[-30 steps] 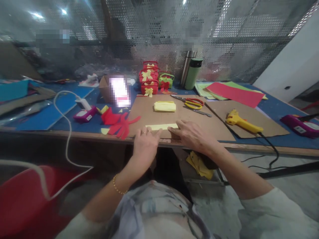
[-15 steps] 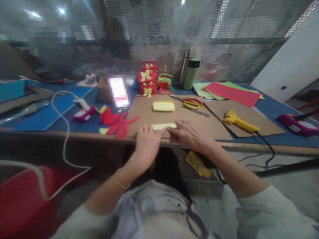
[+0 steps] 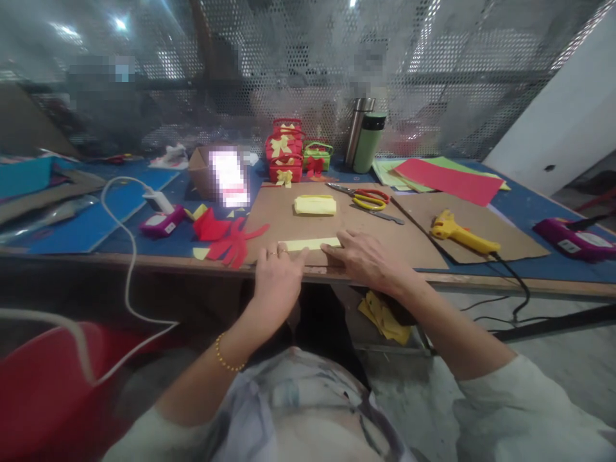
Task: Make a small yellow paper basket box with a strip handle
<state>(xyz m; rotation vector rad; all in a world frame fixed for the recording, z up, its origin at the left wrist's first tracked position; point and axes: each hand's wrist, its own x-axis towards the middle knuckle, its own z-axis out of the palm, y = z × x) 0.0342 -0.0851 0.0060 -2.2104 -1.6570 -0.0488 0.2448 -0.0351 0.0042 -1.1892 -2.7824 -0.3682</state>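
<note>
A narrow pale yellow strip (image 3: 310,244), perhaps felt or paper, lies folded along the front of a brown cardboard sheet (image 3: 269,205). At its left end my left hand (image 3: 279,279) grips it, fingers bent over the strip and thumb along its near edge. The other end is under my right hand (image 3: 366,260), whose thumb and fingers close on it from the right. Behind the strip sits a thicker pale yellow folded bundle (image 3: 315,205), touched by neither hand. Scissors (image 3: 368,197) with red and yellow handles rest beyond my right hand.
A yellow glue gun (image 3: 464,236) lies on cardboard at the right. Red cut strips (image 3: 235,244) and a purple power socket (image 3: 163,221) are at the left. Small red boxes with bows (image 3: 285,154) and a green bottle (image 3: 369,142) stand at the back. The table's edge is close.
My left hand has slid leftward along the strip, so more of it shows between the hands. My right hand has stayed nearly in place.
</note>
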